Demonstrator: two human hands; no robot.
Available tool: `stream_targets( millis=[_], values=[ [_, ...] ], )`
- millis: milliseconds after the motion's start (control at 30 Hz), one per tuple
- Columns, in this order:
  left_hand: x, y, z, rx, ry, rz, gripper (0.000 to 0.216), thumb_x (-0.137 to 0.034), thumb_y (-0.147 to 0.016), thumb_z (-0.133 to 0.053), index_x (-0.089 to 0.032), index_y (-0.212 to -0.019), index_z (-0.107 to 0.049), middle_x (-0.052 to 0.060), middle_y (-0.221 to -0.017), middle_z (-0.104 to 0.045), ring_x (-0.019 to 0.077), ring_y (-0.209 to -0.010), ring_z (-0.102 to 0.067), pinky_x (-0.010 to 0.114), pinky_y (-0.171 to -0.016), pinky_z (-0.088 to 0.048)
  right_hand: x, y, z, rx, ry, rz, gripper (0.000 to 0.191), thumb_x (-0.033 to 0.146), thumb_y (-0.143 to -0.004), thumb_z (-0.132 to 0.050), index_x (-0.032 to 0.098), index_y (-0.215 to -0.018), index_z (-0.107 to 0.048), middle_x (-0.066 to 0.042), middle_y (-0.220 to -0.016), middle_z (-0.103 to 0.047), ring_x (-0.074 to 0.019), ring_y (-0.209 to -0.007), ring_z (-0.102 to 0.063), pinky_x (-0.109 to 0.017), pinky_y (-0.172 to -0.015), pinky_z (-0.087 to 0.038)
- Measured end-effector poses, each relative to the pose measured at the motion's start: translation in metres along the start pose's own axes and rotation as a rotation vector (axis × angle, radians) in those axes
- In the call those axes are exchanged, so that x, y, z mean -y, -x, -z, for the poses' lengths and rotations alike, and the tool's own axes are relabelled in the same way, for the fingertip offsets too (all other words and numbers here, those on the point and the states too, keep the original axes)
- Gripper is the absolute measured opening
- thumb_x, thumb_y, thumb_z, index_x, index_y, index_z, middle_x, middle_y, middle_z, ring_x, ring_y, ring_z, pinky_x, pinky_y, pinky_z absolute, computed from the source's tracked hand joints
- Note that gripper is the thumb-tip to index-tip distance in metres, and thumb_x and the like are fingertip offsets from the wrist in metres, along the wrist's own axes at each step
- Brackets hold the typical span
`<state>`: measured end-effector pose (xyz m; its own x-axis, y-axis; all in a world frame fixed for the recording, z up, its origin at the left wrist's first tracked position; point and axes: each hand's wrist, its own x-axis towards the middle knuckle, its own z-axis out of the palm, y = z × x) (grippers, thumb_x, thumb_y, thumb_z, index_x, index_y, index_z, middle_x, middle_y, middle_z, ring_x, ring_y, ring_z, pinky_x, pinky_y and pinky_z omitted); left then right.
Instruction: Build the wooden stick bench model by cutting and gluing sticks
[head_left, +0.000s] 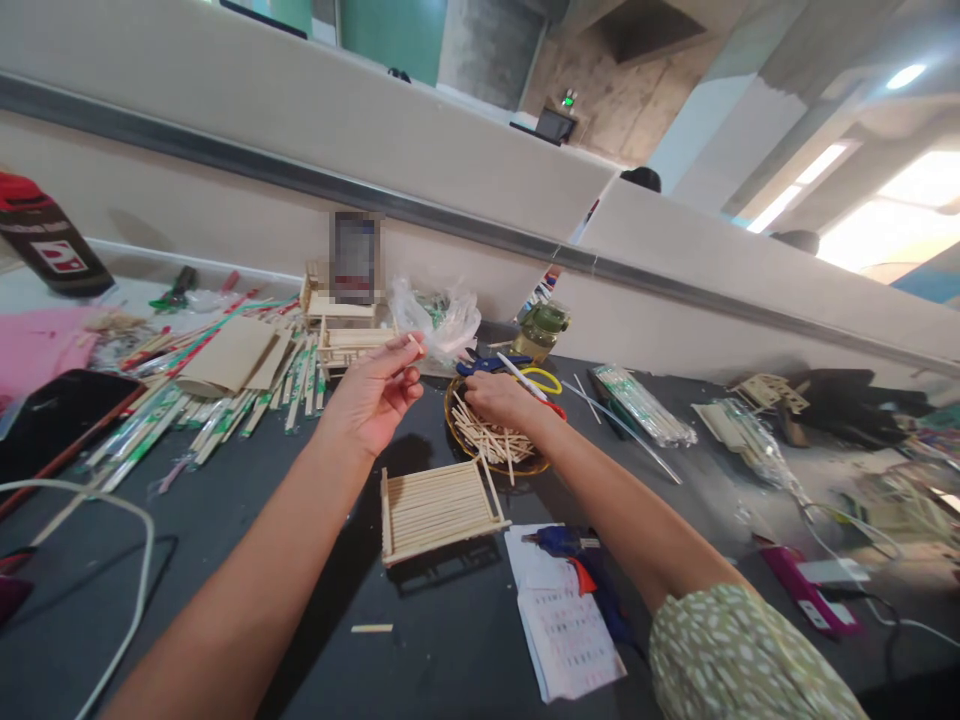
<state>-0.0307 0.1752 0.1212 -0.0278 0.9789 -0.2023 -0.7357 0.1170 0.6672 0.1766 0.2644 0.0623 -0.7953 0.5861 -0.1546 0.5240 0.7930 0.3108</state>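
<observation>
Pinched between the thumb and index finger of my left hand [386,385] is the end of a short wooden stick [415,345]. My right hand [499,398] reaches into a round basket [541,466] of cut wooden sticks [484,440]; its fingers are bent down and closed, their tips hidden. In front of both hands a small slatted stick frame [439,505] rests on the dark table, with one thin stick angled up at its right corner. A loose short stick [372,628] lies nearer me.
A blue glue gun [562,541] lies on a written paper sheet [570,640] at right. Scissors [541,380], a white pen [521,376] and a green-lidded jar [541,330] are behind the basket. Wrapped sticks [300,385] spread left; small stick furniture [356,345] stands behind. A white cable [146,560] loops at left.
</observation>
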Motion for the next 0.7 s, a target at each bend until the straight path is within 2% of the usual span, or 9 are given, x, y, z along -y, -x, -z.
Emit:
stream_targets(
  millis=[100,167,267,333,400,533,700],
  values=[
    [0.002,-0.001,0.001,0.018,-0.061,0.016,0.024,-0.011,-0.062,-0.081,-0.012,-0.085,-0.073,0.001,-0.073,-0.067,0.0050,-0.052,-0.054,0.016,-0.044,-0.045,-0.003,0.006,0.012,-0.072,-0.090,-0.107,0.018,0.016,-0.088,-0.053,0.012,-0.086,-0.070,-0.014,-0.099,-0.067,-0.0214,-0.095,-0.060,-0.028,-0.074,-0.044],
    [0.005,-0.001,0.001,0.043,-0.121,0.021,0.025,-0.012,-0.062,-0.082,-0.012,-0.085,-0.073,0.002,-0.075,-0.067,0.0062,-0.054,-0.056,0.017,-0.045,-0.047,-0.002,0.014,0.025,-0.197,-0.290,-0.240,0.016,0.018,-0.087,-0.054,0.014,-0.084,-0.069,-0.010,-0.094,-0.069,-0.0183,-0.088,-0.060,-0.026,-0.071,-0.043],
    [0.009,-0.002,0.002,0.075,-0.208,0.019,0.026,-0.014,-0.059,-0.085,-0.011,-0.083,-0.074,0.003,-0.074,-0.068,0.0088,-0.057,-0.059,0.019,-0.047,-0.049,0.010,0.028,0.047,-0.371,-0.890,-0.324,0.017,0.029,-0.086,-0.057,0.016,-0.083,-0.068,-0.003,-0.080,-0.070,-0.0114,-0.068,-0.058,-0.023,-0.062,-0.041],
    [0.011,-0.002,0.002,0.091,-0.241,0.007,0.028,-0.016,-0.056,-0.087,-0.012,-0.080,-0.074,0.004,-0.072,-0.069,0.0108,-0.060,-0.061,0.020,-0.049,-0.051,0.023,0.035,0.060,-0.413,-1.300,-0.327,0.024,0.039,-0.083,-0.062,0.015,-0.086,-0.068,-0.003,-0.078,-0.070,-0.0081,-0.058,-0.052,-0.021,-0.054,-0.037],
    [0.013,-0.002,0.003,0.118,-0.267,-0.010,0.030,-0.019,-0.053,-0.089,-0.012,-0.079,-0.074,0.004,-0.070,-0.069,0.0122,-0.062,-0.063,0.022,-0.052,-0.053,0.035,0.038,0.069,-0.422,-1.552,-0.350,0.030,0.043,-0.077,-0.068,0.015,-0.085,-0.068,-0.003,-0.075,-0.070,-0.0054,-0.050,-0.044,-0.020,-0.046,-0.031],
    [0.015,0.002,0.002,0.190,-0.337,-0.029,0.034,-0.024,-0.052,-0.090,-0.012,-0.080,-0.076,0.005,-0.069,-0.071,0.0131,-0.062,-0.063,0.025,-0.058,-0.055,0.046,0.036,0.079,-0.458,-1.693,-0.405,0.028,0.042,-0.071,-0.074,0.015,-0.078,-0.068,0.001,-0.065,-0.066,-0.0031,-0.045,-0.035,-0.019,-0.042,-0.024],
    [0.017,0.006,0.000,0.211,-0.383,-0.023,0.035,-0.026,-0.053,-0.090,-0.012,-0.082,-0.077,0.009,-0.072,-0.074,0.0138,-0.060,-0.065,0.028,-0.063,-0.055,0.047,0.035,0.086,-0.493,-1.656,-0.414,0.023,0.038,-0.071,-0.075,0.016,-0.072,-0.068,0.002,-0.062,-0.065,-0.0033,-0.045,-0.037,-0.020,-0.044,-0.028]
  ],
)
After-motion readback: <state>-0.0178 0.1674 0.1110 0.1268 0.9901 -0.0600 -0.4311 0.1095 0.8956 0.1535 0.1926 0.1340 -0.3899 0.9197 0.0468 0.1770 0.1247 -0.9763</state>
